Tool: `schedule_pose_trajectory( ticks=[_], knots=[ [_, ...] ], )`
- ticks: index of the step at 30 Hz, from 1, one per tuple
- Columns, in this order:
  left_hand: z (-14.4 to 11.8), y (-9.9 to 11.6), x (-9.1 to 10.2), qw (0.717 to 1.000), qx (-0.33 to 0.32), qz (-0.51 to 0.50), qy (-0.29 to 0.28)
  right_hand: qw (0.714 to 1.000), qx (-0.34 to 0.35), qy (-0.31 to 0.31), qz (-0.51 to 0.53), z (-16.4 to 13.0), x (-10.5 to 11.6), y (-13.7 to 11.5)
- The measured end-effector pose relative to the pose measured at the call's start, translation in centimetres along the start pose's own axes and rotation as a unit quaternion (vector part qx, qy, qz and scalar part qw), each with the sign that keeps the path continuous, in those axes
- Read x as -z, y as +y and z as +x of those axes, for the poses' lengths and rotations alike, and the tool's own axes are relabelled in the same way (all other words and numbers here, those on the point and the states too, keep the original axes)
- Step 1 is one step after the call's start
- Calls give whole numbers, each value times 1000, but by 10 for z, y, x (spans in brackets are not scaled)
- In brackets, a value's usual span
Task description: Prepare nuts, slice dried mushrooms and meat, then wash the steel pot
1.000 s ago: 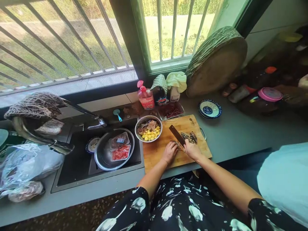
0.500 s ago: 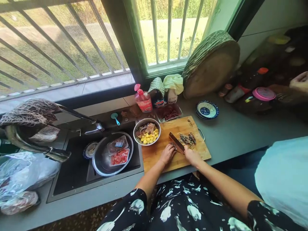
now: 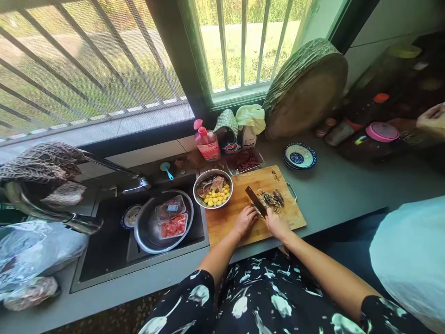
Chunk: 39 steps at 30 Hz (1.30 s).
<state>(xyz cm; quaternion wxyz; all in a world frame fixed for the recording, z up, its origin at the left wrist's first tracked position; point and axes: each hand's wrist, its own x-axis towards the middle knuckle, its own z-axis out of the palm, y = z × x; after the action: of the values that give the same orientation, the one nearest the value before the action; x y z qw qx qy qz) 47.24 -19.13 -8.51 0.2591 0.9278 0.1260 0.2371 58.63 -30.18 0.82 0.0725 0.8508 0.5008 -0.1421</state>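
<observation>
Knife work is occupying both our hands: our right hand point(image 3: 274, 224) is closing around the handle of the cleaver point(image 3: 256, 200), and our left hand point(image 3: 246, 220) is curling, fingertips down, on the dark food being cut, just left of the blade. We are working on the wooden cutting board point(image 3: 227, 218). The pieces already cut point(image 3: 273, 200) are lying just beyond our right hand, on the far side of the blade. We are judging that tucked fingertips, a blade riding beside the knuckles and short even strokes are serving best here. A steel bowl point(image 3: 213, 189) is sitting just beyond our left hand. We are finding the food under the left hand mostly hidden, and cannot tell what it is. Another person's hand point(image 3: 431, 117) is getting cut off far to the right.
</observation>
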Motion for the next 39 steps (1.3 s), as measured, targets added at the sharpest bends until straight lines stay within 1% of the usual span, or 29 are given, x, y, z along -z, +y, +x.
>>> schedule_pose_trajectory(
  ticks=[3, 7, 10, 12, 15, 17, 20, 23, 26, 30, 32, 34, 37, 39],
  knots=[
    [6, 0, -4, 1000, -10, -12, -7, 1000, -5, -19, -6, 0, -8, -2],
    [9, -1, -5, 1000, -3, -21, -8, 999, -4, -43, -24, -13, -16, 4],
    [8, -3, -4, 1000, -7, -27, -5, 998, 2, -52, -30, -16, -16, 5],
    [7, -3, -4, 1000, -5, -29, -2, 999, 9, -49, -18, -7, -11, -1],
    [7, -4, -6, 1000, -3, -31, -3, 999, 15, -31, -5, 16, -3, -12],
    [7, -4, -7, 1000, -1, -31, -2, 1000, 11, -26, -6, 25, -2, -14],
    [7, -4, -7, 1000, 3, -30, 1, 999, -2, -38, -4, 25, -6, -4],
    [7, -4, -6, 1000, 5, -29, -6, 999, -17, -48, 8, 17, -10, 16],
    [9, -3, -6, 999, 4, -25, -20, 999, -31, -40, 18, 14, -9, 33],
    [11, 0, -6, 1000, 6, -19, -23, 999, -35, -33, 13, 17, -7, 39],
    [11, 1, -1, 1000, 10, -20, -15, 999, -38, -33, 10, 17, -7, 37],
    [10, 0, 8, 999, 21, -24, 6, 999, -38, -28, 11, 16, -8, 36],
    [10, -1, 21, 995, 71, -30, 60, 999, -36, -18, 16, 14, -8, 36],
    [15, 2, 19, 990, 104, -35, 90, 999, -34, -8, 27, 12, -4, 37]
  ],
)
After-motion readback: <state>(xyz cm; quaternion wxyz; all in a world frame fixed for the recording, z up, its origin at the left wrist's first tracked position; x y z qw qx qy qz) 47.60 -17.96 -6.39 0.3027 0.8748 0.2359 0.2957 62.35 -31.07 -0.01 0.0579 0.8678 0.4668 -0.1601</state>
